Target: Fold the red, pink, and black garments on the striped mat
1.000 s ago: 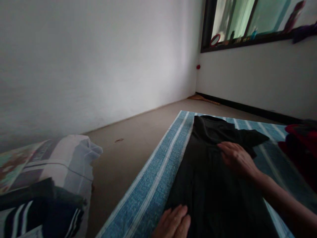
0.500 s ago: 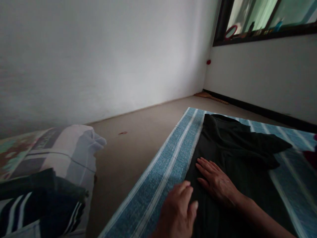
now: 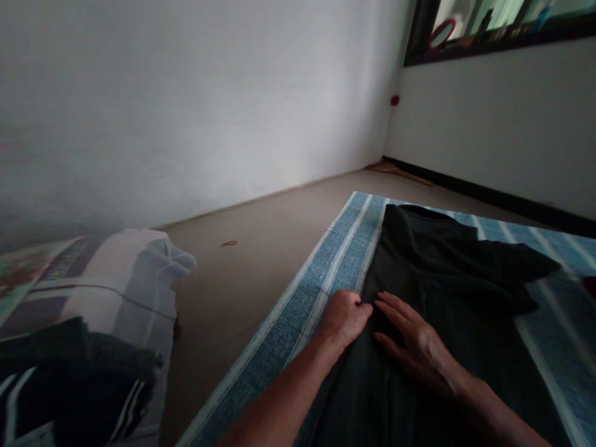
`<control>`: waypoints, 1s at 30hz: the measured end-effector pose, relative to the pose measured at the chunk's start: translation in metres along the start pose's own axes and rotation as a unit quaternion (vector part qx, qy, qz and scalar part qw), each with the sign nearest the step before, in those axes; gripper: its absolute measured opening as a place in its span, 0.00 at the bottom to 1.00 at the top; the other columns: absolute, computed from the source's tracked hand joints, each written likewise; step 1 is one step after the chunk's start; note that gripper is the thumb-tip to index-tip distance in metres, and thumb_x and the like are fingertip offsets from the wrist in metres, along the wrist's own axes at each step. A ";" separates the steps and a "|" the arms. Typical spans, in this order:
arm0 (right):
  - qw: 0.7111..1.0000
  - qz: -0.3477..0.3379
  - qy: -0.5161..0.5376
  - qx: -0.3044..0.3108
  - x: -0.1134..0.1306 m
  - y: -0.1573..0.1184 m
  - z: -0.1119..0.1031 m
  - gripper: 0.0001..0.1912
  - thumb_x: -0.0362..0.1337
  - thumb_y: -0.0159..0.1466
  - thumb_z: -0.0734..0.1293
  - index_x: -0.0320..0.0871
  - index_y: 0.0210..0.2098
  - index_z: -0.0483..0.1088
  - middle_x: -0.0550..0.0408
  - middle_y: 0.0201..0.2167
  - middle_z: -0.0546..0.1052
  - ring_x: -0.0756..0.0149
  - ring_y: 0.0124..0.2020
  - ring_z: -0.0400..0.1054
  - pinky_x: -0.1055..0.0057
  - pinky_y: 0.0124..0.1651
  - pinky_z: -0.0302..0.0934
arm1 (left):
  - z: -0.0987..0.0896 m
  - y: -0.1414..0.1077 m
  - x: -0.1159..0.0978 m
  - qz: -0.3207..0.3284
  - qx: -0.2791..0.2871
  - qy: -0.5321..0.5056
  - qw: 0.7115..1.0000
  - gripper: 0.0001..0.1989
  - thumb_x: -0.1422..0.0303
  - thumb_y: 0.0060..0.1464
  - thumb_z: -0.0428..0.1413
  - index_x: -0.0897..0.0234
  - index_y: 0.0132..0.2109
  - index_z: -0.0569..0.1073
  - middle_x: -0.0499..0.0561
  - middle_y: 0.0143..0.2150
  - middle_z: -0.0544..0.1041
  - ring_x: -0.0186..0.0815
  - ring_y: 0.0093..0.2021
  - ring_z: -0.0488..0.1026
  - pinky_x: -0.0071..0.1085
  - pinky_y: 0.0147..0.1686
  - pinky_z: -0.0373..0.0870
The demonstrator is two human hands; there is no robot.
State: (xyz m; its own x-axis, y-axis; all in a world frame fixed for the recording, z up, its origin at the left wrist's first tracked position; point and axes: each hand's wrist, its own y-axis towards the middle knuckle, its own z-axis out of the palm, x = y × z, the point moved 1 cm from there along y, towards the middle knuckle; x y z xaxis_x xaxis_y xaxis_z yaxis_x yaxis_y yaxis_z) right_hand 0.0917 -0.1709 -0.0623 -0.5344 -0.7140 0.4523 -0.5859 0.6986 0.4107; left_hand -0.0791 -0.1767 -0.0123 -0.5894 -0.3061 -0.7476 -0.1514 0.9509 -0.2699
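Note:
A black short-sleeved shirt (image 3: 447, 335) lies spread over a blue and white striped cloth (image 3: 279, 347), its sleeve and neck end pointing away from me. My left hand (image 3: 347, 316) is closed at the shirt's left edge, thumb and fingers pinching the fabric. Flat on the shirt just to the right rests my right hand (image 3: 414, 341), its fingers stretched out towards the left hand. The near part of the shirt runs out of view at the bottom.
On the left are a grey and white checked cloth (image 3: 112, 261) and dark clothes with white stripes (image 3: 93, 385). A small loop (image 3: 228, 244) lies on the tan floor (image 3: 209, 298). A red-rimmed mirror (image 3: 442, 33) stands on the windowsill at upper right.
My left hand has moved forward to the shirt's left edge and closed on the fabric. The right hand stays flat in nearly the same place. The view has tilted slightly down.

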 end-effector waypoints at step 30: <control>0.999 -0.006 -0.050 -0.007 0.026 -0.001 -0.023 0.22 0.41 0.64 0.63 0.37 0.55 0.66 0.37 0.56 0.68 0.50 0.59 0.61 0.52 0.57 0.61 | -0.014 0.014 -0.005 -0.040 0.072 -0.114 0.990 0.08 0.77 0.46 0.56 0.67 0.37 0.72 0.41 0.20 0.67 0.26 0.19 0.62 0.23 0.19 0.53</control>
State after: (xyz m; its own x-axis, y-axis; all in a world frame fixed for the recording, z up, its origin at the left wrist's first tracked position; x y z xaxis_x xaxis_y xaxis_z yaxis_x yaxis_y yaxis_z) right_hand 0.0924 -0.1885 -0.0326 -0.5866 -0.7227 0.3655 -0.5847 0.6902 0.4263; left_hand -0.0900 -0.1612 -0.0040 -0.3826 -0.3975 -0.8341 -0.0658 0.9122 -0.4045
